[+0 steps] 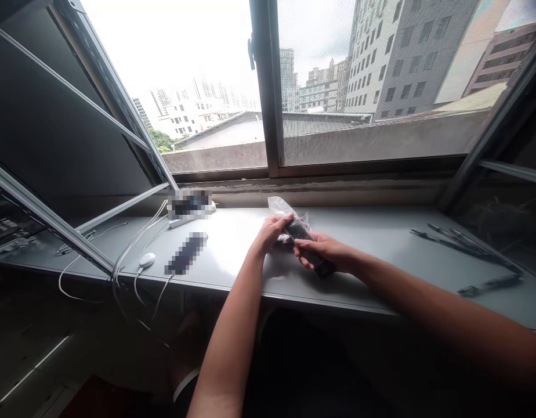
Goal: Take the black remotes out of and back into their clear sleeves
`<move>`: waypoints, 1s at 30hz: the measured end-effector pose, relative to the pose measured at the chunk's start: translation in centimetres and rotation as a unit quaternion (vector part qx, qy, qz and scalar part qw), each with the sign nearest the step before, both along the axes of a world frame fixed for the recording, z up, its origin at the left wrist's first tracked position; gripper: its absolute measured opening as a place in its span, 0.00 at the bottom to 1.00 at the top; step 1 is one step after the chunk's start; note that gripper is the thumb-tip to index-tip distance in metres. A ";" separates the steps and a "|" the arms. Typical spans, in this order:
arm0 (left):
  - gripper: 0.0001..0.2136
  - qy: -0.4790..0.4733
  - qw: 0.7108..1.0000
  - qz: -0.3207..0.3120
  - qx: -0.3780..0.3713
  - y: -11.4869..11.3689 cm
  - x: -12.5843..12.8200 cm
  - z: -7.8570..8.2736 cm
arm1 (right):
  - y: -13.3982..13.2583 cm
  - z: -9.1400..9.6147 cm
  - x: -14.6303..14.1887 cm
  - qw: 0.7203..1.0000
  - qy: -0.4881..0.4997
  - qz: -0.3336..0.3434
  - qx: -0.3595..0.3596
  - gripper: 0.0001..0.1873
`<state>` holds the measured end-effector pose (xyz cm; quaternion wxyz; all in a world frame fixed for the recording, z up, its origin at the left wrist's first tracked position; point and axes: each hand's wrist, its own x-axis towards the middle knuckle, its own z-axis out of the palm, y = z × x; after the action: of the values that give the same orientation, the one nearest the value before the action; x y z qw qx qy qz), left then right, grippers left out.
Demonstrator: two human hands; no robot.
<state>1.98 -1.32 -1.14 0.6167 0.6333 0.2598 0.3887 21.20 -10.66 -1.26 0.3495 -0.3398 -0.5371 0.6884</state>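
A dark, long object (298, 230) lies across both my hands just above the shelf, tilted from upper left to lower right. Its exact kind is unclear. Clear plastic wrap (278, 205) surrounds its far end and sticks up past my fingers. My left hand (270, 231) is closed on the wrapped far end, thumb on top. Around the nearer half, my right hand (323, 248) is wrapped, with the object's dark end showing below the palm. Part of the object is hidden by my fingers.
On the grey shelf (372, 226), a blurred-out phone-like item (186, 253), a white oval charger (147, 260) and white cables (135, 238) lie left. A pixelated power strip (189, 208) sits behind. Dark thin rods (468, 247) lie right. A metal frame (120, 130) slants at left.
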 end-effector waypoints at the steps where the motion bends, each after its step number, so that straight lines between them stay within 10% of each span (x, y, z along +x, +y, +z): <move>1: 0.29 0.000 1.000 0.005 0.002 0.0 0.0 0.0 | 0.0 0.0 0.0 1.000 -0.003 0.000 -0.001 0.26; 23: 0.25 -0.010 0.999 -0.044 -0.014 -0.3 -0.1 0.1 | 0.6 -0.2 0.3 0.999 -0.016 -0.002 0.029 0.25; 30: 0.21 -0.195 0.969 0.144 -0.045 1.4 -0.5 0.2 | 0.5 0.0 0.4 1.000 -0.002 -0.010 0.005 0.22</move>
<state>1.45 0.12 -0.99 0.6208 0.4732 0.2402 0.5771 21.63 -10.12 -1.27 0.3571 -0.3453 -0.5377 0.6812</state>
